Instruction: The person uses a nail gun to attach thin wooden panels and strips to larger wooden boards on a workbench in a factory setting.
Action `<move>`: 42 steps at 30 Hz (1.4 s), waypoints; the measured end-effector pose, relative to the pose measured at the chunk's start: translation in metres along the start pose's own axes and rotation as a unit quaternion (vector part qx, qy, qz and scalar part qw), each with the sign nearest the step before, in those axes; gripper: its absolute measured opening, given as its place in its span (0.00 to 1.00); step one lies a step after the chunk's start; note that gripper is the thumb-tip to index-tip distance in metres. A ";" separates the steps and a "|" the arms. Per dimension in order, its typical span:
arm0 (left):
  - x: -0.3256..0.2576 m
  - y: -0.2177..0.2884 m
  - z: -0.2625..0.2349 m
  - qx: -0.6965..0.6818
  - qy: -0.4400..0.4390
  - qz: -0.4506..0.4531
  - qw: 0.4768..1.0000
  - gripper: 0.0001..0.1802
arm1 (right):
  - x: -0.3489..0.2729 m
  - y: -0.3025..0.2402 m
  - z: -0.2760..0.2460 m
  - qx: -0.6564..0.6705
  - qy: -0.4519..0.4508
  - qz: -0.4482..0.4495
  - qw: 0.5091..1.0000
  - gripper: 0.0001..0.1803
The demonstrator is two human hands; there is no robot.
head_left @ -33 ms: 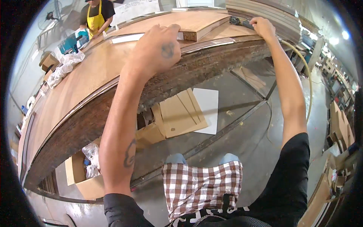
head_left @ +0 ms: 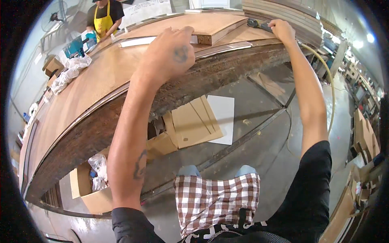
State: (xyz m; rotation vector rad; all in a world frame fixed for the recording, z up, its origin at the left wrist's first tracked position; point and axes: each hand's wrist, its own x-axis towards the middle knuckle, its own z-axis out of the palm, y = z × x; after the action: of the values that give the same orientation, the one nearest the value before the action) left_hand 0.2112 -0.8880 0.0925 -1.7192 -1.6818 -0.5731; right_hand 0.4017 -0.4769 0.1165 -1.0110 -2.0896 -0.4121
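Note:
My left hand is bent over the near edge of a thick wooden panel. Its fingers are curled on the far side, and whatever they hold is hidden behind the hand. My right hand is closed round the back end of a slim dark air tool. The tool's head points left, close to the panel's right edge. Under the panel is a wide wood-topped workbench with a rough brown front edge. A thin light strip lies along that edge, between my hands.
A yellow hose hangs beside my right arm. Flattened cardboard, a white sheet and an open box lie below the bench. Across it stands a person in a yellow apron, near a teal power tool and plastic bags.

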 end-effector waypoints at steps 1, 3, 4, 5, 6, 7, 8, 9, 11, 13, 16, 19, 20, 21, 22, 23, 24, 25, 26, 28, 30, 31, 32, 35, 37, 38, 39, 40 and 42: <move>-0.001 0.001 0.001 -0.030 0.023 -0.020 0.999 0.23 | -0.003 -0.004 -0.005 -0.023 -0.011 0.000 1.000 0.11; 0.000 0.008 0.000 -0.064 0.048 -0.040 0.996 0.24 | 0.007 -0.005 -0.010 -0.052 -0.019 0.040 0.998 0.12; 0.002 0.015 -0.004 -0.041 0.047 -0.083 0.995 0.26 | 0.009 -0.006 -0.016 -0.082 -0.029 0.081 0.993 0.12; 0.005 0.020 -0.004 -0.021 0.046 -0.125 0.991 0.28 | 0.009 -0.006 -0.020 -0.147 -0.041 0.109 0.982 0.16; 0.005 0.021 -0.002 -0.024 0.047 -0.126 0.991 0.28 | 0.004 -0.015 -0.021 -0.150 -0.042 0.108 0.982 0.16; 0.007 0.021 0.004 0.050 0.095 -0.131 0.985 0.29 | 0.002 -0.023 -0.023 -0.033 0.019 0.017 0.999 0.20; 0.010 0.020 0.010 0.121 0.143 -0.137 0.973 0.30 | -0.001 -0.030 -0.024 0.084 0.077 -0.074 0.991 0.24; 0.009 0.014 0.014 0.131 0.140 -0.147 0.970 0.30 | -0.020 -0.062 -0.033 0.239 0.048 -0.115 0.963 0.27; 0.008 0.007 0.018 0.113 0.192 -0.131 0.966 0.30 | -0.082 -0.123 -0.085 0.420 0.004 -0.178 0.890 0.33; 0.008 0.008 0.009 0.113 0.191 -0.133 0.966 0.30 | -0.108 -0.158 -0.115 0.449 -0.006 -0.198 0.872 0.35; 0.006 0.018 0.000 0.102 0.156 -0.146 0.972 0.31 | -0.116 -0.174 -0.121 0.372 0.051 -0.286 0.882 0.40; 0.004 0.015 0.003 0.127 0.157 -0.147 0.968 0.31 | -0.110 -0.174 -0.119 0.313 0.029 -0.290 0.904 0.45; 0.004 0.012 0.007 0.120 0.166 -0.141 0.969 0.31 | -0.109 -0.174 -0.118 0.311 0.029 -0.291 0.904 0.45; 0.004 0.011 0.006 0.114 0.173 -0.134 0.969 0.31 | -0.110 -0.175 -0.118 0.338 0.032 -0.284 0.897 0.45; 0.003 0.010 0.005 0.113 0.174 -0.134 0.969 0.31 | -0.110 -0.177 -0.119 0.365 0.033 -0.276 0.888 0.44; 0.002 0.009 0.003 0.080 0.160 -0.132 0.975 0.33 | -0.110 -0.176 -0.123 0.365 0.033 -0.277 0.888 0.44; 0.003 0.009 0.001 0.045 0.144 -0.130 0.980 0.34 | -0.110 -0.172 -0.130 0.353 0.013 -0.268 0.896 0.45; 0.002 0.009 -0.001 0.042 0.144 -0.131 0.980 0.34 | -0.111 -0.169 -0.134 0.341 -0.007 -0.260 0.903 0.47; 0.000 0.011 -0.004 0.042 0.144 -0.118 0.982 0.34 | -0.112 -0.166 -0.131 0.340 -0.010 -0.259 0.904 0.47; 0.000 0.016 -0.006 0.038 0.145 -0.104 0.983 0.33 | -0.112 -0.159 -0.126 0.336 0.032 -0.242 0.910 0.42; 0.002 0.022 -0.006 0.167 0.187 -0.123 0.960 0.31 | -0.114 -0.150 -0.125 0.356 0.032 -0.230 0.905 0.37; 0.003 0.021 -0.011 0.066 0.094 -0.152 0.982 0.38 | -0.112 -0.141 -0.124 0.307 0.032 -0.230 0.923 0.32; 0.004 0.026 -0.014 0.062 0.093 -0.151 0.982 0.38 | -0.111 -0.132 -0.123 0.256 0.032 -0.229 0.939 0.26; 0.002 0.018 -0.010 0.074 0.074 -0.152 0.983 0.37 | -0.110 -0.120 -0.129 0.322 -0.074 -0.189 0.925 0.16; 0.007 0.031 -0.016 0.073 0.052 -0.177 0.980 0.37 | -0.109 -0.105 -0.132 0.317 -0.075 -0.191 0.926 0.14; 0.009 0.036 -0.017 0.076 0.032 -0.202 0.976 0.37 | -0.108 -0.097 -0.133 0.313 -0.075 -0.196 0.926 0.13; 0.007 0.033 -0.016 0.077 0.029 -0.202 0.976 0.37 | -0.108 -0.094 -0.131 0.336 -0.081 -0.191 0.919 0.13; 0.003 0.026 -0.013 0.065 0.056 -0.166 0.982 0.38 | -0.106 -0.092 -0.130 0.338 -0.082 -0.190 0.918 0.13; 0.001 0.031 -0.014 0.046 0.080 -0.128 0.988 0.39 | -0.104 -0.087 -0.132 0.292 -0.072 -0.216 0.929 0.13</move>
State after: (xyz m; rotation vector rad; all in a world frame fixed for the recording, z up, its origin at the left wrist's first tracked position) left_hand 0.2437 -0.8954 0.0981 -1.3658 -1.7949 -0.7189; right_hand 0.4410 -0.6618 0.1276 -0.2338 -2.3553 0.0909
